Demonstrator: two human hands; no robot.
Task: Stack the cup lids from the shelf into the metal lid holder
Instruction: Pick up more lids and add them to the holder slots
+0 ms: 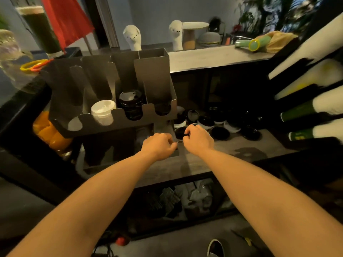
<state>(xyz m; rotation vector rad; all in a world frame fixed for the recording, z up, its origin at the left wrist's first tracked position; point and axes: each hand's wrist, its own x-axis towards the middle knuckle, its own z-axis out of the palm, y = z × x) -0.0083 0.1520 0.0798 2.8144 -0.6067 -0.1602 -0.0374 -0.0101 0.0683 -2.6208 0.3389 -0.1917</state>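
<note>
The metal lid holder (156,78) stands on the left of the shelf. Its slots hold a stack of white lids (102,112), a stack of black lids (130,105) and a few black lids in the right slot (163,109). Several loose black lids (220,133) lie on the shelf (232,151) to the right of the holder. My right hand (198,139) has its fingers curled over the rim of a black lid (179,134) at the near left of that group. My left hand (160,146) is beside it, below the holder's front right corner, fingers curled, with nothing seen in it.
Stacked paper cups in a dark rack (311,112) jut in from the right. A higher counter (213,58) behind carries two white llama figures (132,37) and a cake stand. A jar of orange pieces (49,130) stands under the holder's left side. A lower shelf holds bags.
</note>
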